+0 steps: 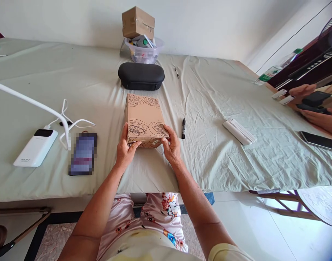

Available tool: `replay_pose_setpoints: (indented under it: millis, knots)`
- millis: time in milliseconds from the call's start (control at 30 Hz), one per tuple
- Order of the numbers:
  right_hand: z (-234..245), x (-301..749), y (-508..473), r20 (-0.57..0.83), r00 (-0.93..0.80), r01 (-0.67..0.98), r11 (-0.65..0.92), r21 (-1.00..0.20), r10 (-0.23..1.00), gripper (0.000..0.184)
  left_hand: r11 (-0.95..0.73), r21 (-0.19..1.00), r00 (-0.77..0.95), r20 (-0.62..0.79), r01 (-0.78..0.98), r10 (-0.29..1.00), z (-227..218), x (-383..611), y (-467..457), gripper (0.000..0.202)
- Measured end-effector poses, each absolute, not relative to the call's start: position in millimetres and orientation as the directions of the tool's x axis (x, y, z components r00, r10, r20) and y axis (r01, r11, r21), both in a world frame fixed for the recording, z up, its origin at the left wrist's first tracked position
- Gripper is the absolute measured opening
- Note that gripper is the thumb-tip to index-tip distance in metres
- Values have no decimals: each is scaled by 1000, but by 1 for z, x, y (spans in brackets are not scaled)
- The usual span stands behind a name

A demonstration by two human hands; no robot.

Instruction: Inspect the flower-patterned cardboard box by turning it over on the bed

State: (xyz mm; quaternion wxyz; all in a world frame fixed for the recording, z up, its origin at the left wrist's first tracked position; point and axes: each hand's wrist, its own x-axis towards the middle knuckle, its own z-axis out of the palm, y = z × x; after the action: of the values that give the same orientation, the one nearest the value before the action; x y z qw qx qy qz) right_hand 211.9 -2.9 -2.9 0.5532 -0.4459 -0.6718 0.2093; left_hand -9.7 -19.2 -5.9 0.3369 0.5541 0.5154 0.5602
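Note:
A brown cardboard box (144, 116) with black scribbled swirls lies on the pale green cloth of the table (209, 108), straight ahead of me. My left hand (125, 149) grips its near left corner, thumb across the front face. My right hand (171, 145) holds the near right corner, fingers curled over the top edge. A black marker (183, 128) lies just right of the box.
A black oval case (141, 75) sits behind the box, then a clear tub (144, 52) topped by a taped carton (138, 23). A white power bank (36, 147) and phone (83, 153) lie left. Another person's hands (315, 107) hold a dark device at right, near a white bar (239, 131).

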Motion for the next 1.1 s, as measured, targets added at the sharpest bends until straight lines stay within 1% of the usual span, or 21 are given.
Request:
replay_pose_setpoints:
  millis: [200,367,467,567,667,733,767,833,900,1000,1100]
  knots:
    - [-1,212,-4,528,-26,360,501,-787,849,66,-278,938,-144,311,209,940,-8,-10,-19,95]
    - [-6,213,0,566,8,342,529,-776,825,60,-347,909,-122,381,231,917,-7,-8,-18,94]
    - [-8,214,1,560,6,337,525,-782,829,60,-341,910,-134,378,238,916,-7,-7,-18,100]
    - [-10,213,0,551,-7,331,522,-786,835,62,-315,920,-173,358,232,918,-7,-4,-18,100]
    - [-11,214,1,547,-20,330,522,-786,837,75,-307,925,-180,349,223,920,-7,-3,-18,98]
    - [-10,215,2,573,-29,360,543,-758,819,82,-321,918,-170,364,232,916,-7,-3,-17,95]
    - [-9,216,2,591,-35,381,558,-738,806,82,-332,913,-164,375,236,913,-6,-3,-17,93]
    - [-5,218,3,617,-47,414,577,-704,786,75,-353,905,-156,394,236,906,-6,-3,-17,88]
    - [-2,218,3,617,-42,429,572,-699,786,69,-354,906,-148,393,231,908,-6,-3,-17,87]
    - [1,217,2,607,-18,434,553,-711,794,68,-335,915,-143,372,226,917,-5,-3,-17,88]
    - [0,216,2,624,-9,431,566,-703,782,67,-333,919,-152,367,209,918,-5,-2,-18,88]
